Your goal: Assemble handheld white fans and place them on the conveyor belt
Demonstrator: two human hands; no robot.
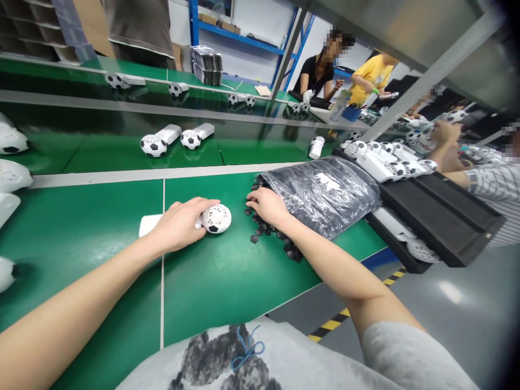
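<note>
**Left hand [181, 225] closed, right hand [268, 207] spread**

Your landmark is the glossy green conveyor belt [81, 216] in front of you. At its far left, smooth white plastic shells [12, 176] are cut off by the frame edge. Farther along the belt, your left hand wraps tightly around a white handheld unit with a round, football-patterned perforated head [216, 218]. Its flat white rectangular handle [150, 225] sticks out beyond your palm, and your fingers hide the join between them.

To the right of that unit, your right hand lies over a heap of small matt black pieces [268, 238] on the belt. Your fingers touch the heap, but you cannot tell whether they hold any piece. The pieces are too small to make out clearly. A crumpled grey-black plastic bag [320, 197] sits just beyond them on the belt.

Further right, a black foam tray [439, 211] overhangs the belt's near edge. The belt's near edge leaves open green room below both your hands.
</note>
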